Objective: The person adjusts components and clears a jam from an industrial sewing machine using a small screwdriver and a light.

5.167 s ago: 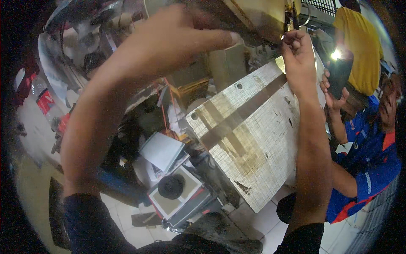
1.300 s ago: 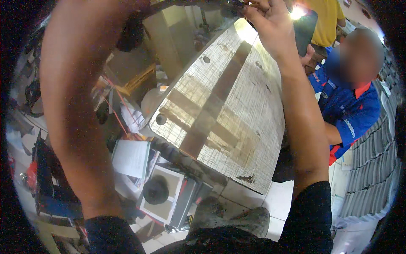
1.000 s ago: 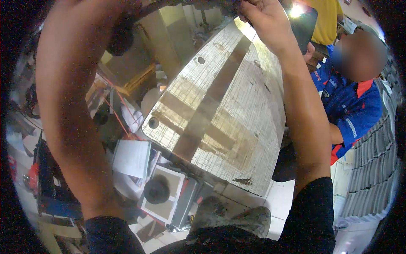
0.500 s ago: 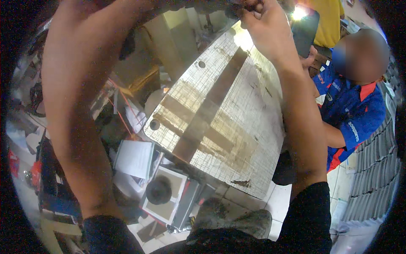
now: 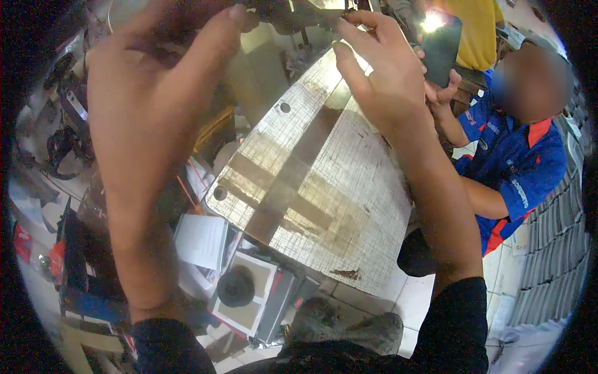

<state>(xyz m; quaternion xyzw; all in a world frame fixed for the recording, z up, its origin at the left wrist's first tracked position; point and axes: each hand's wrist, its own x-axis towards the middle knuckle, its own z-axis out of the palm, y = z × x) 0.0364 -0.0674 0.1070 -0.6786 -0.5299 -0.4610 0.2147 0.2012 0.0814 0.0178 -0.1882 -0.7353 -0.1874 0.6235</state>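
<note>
At the upper edge of the head view, my left hand (image 5: 177,65) is raised, blurred, its thumb against a long dark object (image 5: 293,15). Much of this object is cut off or in shadow, so its kind cannot be told. Its other end meets the fingertips of my right hand (image 5: 389,75), whose fingers are bent and whose thumb stands apart from them. Below both hands lies a tapered whitish panel (image 5: 361,181) with a crosshatched surface, brown bands and two round holes. Bright light falls on its far end.
To the right, a person in a blue and red shirt (image 5: 517,162) holds up a phone (image 5: 442,50) with its light on. Someone in yellow (image 5: 479,31) is behind. A box with a round black thing (image 5: 235,287) on top and papers (image 5: 200,240) stand lower left. Grey stacked sheets (image 5: 548,249) line the right.
My left hand has come lower into view, its thumb now showing. My right thumb has moved away from the fingers. The panel sits slightly further left in the picture.
</note>
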